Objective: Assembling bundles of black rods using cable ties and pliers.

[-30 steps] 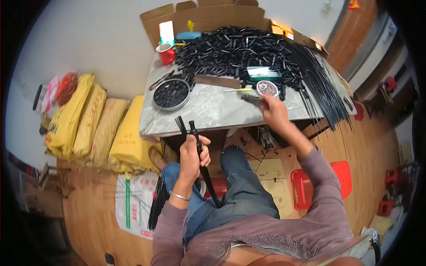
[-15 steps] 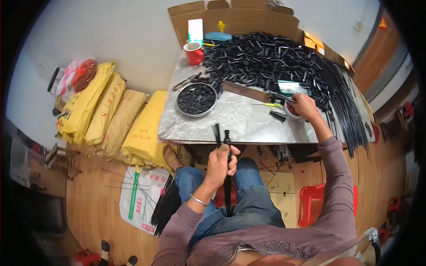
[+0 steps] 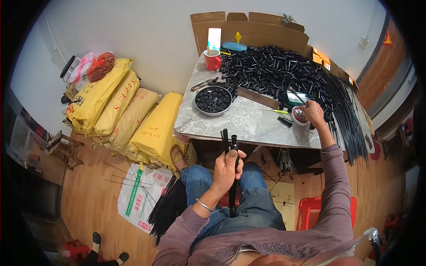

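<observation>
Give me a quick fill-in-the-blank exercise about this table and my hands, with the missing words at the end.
1. The mug is ____ on the outside.
2. The left hand grips thin rods that are ____ in colour.
3. A bangle circles the ____ wrist.
4. The long rods lie toward the ____ end of the table.

Missing words: red; black; left; right.
</observation>
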Demonstrator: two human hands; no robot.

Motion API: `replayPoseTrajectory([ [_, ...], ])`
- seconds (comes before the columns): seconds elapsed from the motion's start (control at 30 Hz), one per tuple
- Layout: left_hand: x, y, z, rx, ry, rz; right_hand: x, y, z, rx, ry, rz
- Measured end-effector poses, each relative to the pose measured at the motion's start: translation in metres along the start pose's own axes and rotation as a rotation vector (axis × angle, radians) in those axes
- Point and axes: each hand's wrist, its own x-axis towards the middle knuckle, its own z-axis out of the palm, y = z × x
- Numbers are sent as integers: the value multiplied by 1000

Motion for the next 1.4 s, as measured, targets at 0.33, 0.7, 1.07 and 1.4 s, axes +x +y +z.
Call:
replayPoseTrajectory([
  [0.33,-29,20,-8,25,242,177,-166,-163,-14,1496,-871,30],
  [0.7,-58,29,-31,80,359,258,-238,-238,10,1838,-1072,-2],
  [1.07,-48,22,-45,72,333,256,-242,-247,14,1529,-840,-110],
  [1.4,-40,17,-45,76,308,235,-237,-243,21,1569,-823,-83],
])
